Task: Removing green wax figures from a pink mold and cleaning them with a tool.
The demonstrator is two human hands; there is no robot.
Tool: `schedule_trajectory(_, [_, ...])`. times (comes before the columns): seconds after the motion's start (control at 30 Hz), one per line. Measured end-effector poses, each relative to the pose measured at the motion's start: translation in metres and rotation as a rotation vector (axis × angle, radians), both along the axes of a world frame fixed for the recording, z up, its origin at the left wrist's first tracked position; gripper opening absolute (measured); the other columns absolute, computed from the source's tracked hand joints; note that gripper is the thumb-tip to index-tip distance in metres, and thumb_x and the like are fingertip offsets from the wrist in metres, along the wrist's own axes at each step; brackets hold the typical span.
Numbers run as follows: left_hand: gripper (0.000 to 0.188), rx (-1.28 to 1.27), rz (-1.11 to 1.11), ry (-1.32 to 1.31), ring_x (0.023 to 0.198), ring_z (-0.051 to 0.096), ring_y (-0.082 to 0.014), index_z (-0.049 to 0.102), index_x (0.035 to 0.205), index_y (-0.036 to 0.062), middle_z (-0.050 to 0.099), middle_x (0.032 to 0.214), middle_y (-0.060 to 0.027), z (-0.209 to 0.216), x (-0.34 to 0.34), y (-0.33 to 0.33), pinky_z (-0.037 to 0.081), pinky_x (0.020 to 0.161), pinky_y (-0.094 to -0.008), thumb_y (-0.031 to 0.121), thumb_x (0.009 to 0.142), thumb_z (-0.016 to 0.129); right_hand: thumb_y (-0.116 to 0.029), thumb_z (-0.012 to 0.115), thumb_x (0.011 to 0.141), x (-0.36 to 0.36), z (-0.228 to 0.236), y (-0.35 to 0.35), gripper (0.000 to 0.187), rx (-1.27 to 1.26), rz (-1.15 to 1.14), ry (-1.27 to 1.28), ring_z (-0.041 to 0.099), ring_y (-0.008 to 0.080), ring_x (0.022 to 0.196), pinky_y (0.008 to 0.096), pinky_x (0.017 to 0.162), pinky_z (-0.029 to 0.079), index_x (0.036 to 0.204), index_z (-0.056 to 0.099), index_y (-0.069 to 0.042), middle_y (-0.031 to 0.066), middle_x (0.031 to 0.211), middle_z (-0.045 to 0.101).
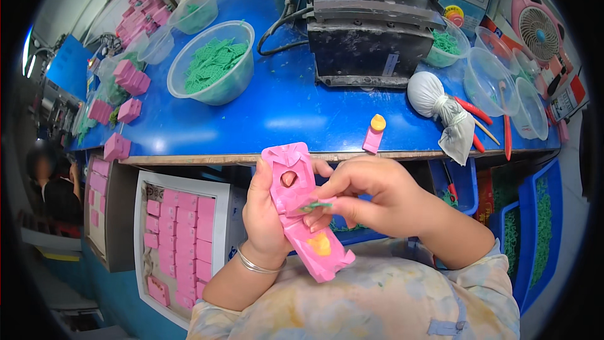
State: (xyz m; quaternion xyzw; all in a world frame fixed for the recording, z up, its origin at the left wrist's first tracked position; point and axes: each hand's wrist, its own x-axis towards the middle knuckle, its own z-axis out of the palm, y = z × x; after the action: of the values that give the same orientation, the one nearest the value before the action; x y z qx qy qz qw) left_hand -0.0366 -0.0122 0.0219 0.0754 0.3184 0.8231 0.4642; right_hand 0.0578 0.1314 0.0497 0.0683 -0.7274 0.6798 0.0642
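My left hand grips an opened pink rubber mould in front of my chest, just below the edge of the blue table. One half shows a round hole, the other a yellow patch. My right hand pinches a small green wax piece against the middle of the mould. A silver bangle sits on my left wrist.
On the table stand a clear bowl of green pieces, a black press machine, a white cloth pouch, a small pink bottle with a yellow cap and empty bowls. A box of pink moulds sits lower left. A person sits far left.
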Motion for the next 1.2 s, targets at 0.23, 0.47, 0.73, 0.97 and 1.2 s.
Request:
schedule_trajectory(0.23, [0.071, -0.003, 0.022, 0.059, 0.043, 0.045, -0.0132, 0.048, 0.102, -0.0089, 0.055, 0.076, -0.0141, 0.008, 0.007, 0.005, 0.041, 0.040, -0.0260, 0.058, 0.091, 0.026, -0.008, 0.050, 0.093, -0.004, -0.031, -0.014, 0.009, -0.819, -0.042, -0.206, 0.061, 0.0158, 0.058, 0.0228, 0.055, 0.049, 0.093, 0.050, 0.001, 0.0076, 0.069, 0.058])
schedule_trajectory(0.47, [0.063, 0.101, -0.099, -0.057, 0.046, 0.046, -0.0136, 0.049, 0.099, -0.0015, 0.056, 0.084, -0.0119, -0.004, 0.001, 0.000, 0.040, 0.045, -0.0285, 0.057, 0.093, 0.025, -0.011, 0.061, 0.086, -0.004, -0.038, -0.013, 0.015, -0.238, -0.464, 0.082, 0.050, 0.0071, 0.067, 0.0194, 0.058, 0.040, 0.097, 0.054, -0.003, 0.0029, 0.085, 0.050])
schedule_trajectory(0.73, [0.049, -0.169, -0.047, 0.705, 0.087, 0.053, -0.0098, 0.041, 0.119, 0.0039, 0.053, 0.100, -0.0034, -0.008, 0.005, 0.004, 0.045, 0.076, -0.0262, 0.011, 0.077, 0.066, -0.009, 0.070, 0.068, -0.007, 0.002, 0.003, 0.013, 0.593, -0.311, 0.387, 0.051, 0.0247, 0.076, 0.0361, 0.068, 0.040, 0.074, 0.059, -0.004, 0.0083, 0.079, 0.051])
schedule_trajectory(0.97, [0.049, -0.141, 0.106, 0.959, 0.085, 0.052, -0.0107, 0.041, 0.119, 0.0039, 0.053, 0.099, -0.0049, -0.007, 0.004, 0.005, 0.045, 0.075, -0.0272, 0.031, 0.085, 0.065, -0.007, 0.069, 0.067, 0.000, 0.013, -0.014, 0.016, 0.839, -0.386, 0.601, 0.051, 0.0254, 0.075, 0.0359, 0.065, 0.041, 0.079, 0.059, -0.003, 0.0083, 0.081, 0.051])
schedule_trajectory(1.2, [0.053, 0.027, -0.119, 0.508, 0.069, 0.052, -0.0121, 0.031, 0.129, 0.0008, 0.052, 0.096, -0.0102, 0.005, 0.004, -0.005, 0.044, 0.059, -0.0249, 0.042, 0.096, 0.037, -0.008, 0.067, 0.070, -0.005, 0.006, 0.005, 0.025, 0.676, -0.208, 0.577, 0.056, 0.0275, 0.076, 0.0358, 0.065, 0.046, 0.093, 0.056, -0.002, 0.0100, 0.083, 0.054])
